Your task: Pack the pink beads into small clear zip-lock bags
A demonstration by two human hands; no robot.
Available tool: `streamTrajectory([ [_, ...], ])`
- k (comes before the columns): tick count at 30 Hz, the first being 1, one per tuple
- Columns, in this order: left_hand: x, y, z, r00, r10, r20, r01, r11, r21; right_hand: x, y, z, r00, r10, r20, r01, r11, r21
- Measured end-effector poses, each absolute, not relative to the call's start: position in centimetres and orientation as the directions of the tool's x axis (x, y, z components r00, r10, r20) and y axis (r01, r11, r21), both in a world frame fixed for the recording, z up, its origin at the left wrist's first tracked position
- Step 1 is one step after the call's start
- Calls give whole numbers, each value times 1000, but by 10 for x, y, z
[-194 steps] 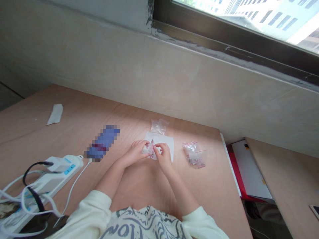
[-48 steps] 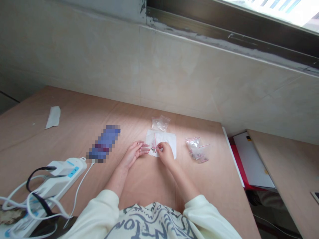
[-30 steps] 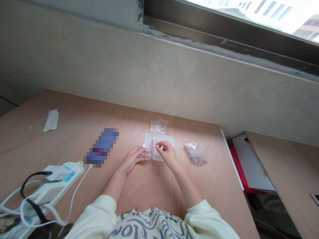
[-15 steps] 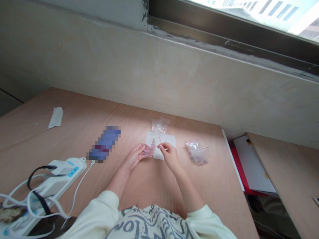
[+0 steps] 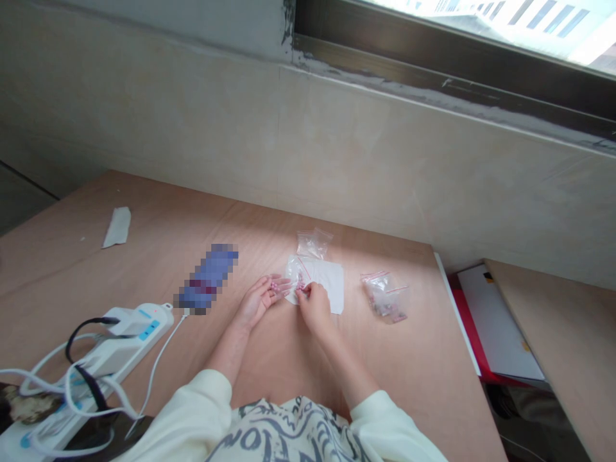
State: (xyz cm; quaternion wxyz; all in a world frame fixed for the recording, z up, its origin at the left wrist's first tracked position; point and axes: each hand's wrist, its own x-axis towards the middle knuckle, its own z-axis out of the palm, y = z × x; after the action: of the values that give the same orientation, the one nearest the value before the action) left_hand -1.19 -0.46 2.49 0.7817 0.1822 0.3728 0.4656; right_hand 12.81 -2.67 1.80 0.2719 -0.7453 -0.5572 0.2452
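Observation:
My left hand (image 5: 257, 301) is palm up with its fingers stretched out toward the right, and a few small pink beads (image 5: 274, 287) lie on the fingers. Beside its fingertips is a small clear zip bag (image 5: 293, 264) with a red strip, over the left part of a white sheet (image 5: 332, 282). More pink beads show in or at that bag. My right hand (image 5: 315, 305) is closed in a pinch at the bag's lower side, by the beads; its fingers partly hide what they grip.
Clear plastic bags (image 5: 314, 244) lie behind the sheet, and bags with pinkish contents (image 5: 385, 298) to its right. A blurred-out phone (image 5: 206, 282) lies on the left on a white cable. A power strip (image 5: 129, 346) with cables fills the lower left. A paper piece (image 5: 117, 228) lies farther back.
My right hand has moved left and slightly down, closer to the beads. The bag's red strip now sits farther left over the sheet. My left fingers have stretched out more. The view has shifted slightly.

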Motion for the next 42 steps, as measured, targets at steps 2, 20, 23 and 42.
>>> streamTrajectory([
  [2,-12,-5,25,288,864,-413,-594,499,631,126,-25,20,266,961,-73,726,-250,-641],
  [20,-11,-9,27,391,837,-383,-499,542,676,168,-9,48,366,924,-113,515,-302,-803],
  [23,-8,-10,27,452,819,-354,-485,559,673,177,-3,66,269,952,-145,351,-237,-906],
  [42,-1,-9,29,457,816,-355,-509,567,648,173,-8,73,138,947,-290,177,-311,-934],
])
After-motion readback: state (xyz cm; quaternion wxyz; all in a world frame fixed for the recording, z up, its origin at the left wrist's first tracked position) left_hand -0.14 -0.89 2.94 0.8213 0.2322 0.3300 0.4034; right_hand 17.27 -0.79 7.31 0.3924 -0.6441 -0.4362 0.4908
